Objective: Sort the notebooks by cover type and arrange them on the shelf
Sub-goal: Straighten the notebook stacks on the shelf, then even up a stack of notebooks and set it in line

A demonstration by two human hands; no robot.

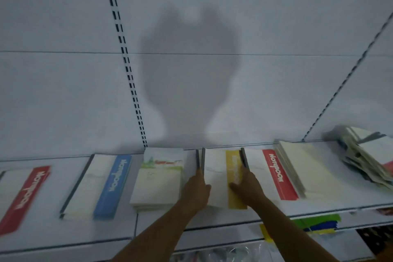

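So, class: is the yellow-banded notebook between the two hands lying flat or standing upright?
Lying flat: the yellow-banded notebook rests cover up on the shelf, like its neighbours.
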